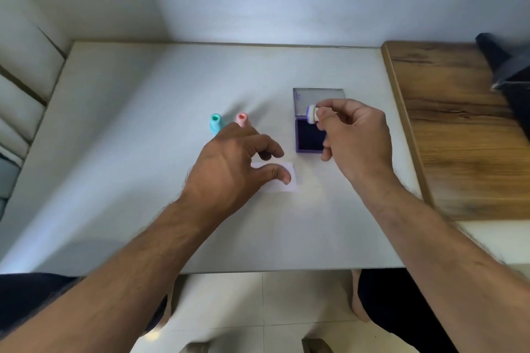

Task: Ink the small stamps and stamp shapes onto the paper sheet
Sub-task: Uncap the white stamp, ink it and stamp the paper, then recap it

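Observation:
My right hand (354, 132) pinches a small white stamp (312, 115), its blue-inked face turned left, held above the open purple ink pad (308, 135). The pad's clear lid (318, 100) lies folded back behind it. My left hand (235, 160) hovers with fingers loosely spread over a small white paper sheet (285, 180) and partly hides it. A teal stamp (215, 123) and a pink stamp (242, 119) stand upright just beyond my left hand's fingers.
The white table (143, 152) ends at a near edge above my knees. A wooden surface (459, 129) adjoins it on the right, with a dark blurred object (507, 66) at the far right. A white wall rises behind.

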Motion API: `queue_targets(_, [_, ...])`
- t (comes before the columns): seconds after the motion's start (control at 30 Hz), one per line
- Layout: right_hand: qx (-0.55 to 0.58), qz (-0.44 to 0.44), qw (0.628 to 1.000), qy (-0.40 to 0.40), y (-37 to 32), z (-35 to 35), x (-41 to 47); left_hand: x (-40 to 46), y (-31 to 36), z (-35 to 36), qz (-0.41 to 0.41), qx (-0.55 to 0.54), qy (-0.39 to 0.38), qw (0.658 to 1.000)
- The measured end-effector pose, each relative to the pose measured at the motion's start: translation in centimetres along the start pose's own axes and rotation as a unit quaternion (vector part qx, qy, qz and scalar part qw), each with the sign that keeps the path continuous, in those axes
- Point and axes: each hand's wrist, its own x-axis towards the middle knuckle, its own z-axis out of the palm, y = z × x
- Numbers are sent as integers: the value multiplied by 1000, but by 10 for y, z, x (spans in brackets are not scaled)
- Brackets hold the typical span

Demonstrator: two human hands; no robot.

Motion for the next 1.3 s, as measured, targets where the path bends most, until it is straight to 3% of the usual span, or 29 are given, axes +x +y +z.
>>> queue_targets(0.17, [-162, -72, 984, 25, 9, -1, 3, -2, -8, 4, 39, 44, -28, 998])
queue_targets(0.3, [-219, -82, 972, 24, 16, 0, 4, -3, -10, 6, 44, 39, -23, 998])
queue_targets(1.3, [-222, -73, 972, -8, 15, -8, 10, -4, -21, 2, 55, 41, -10, 998])
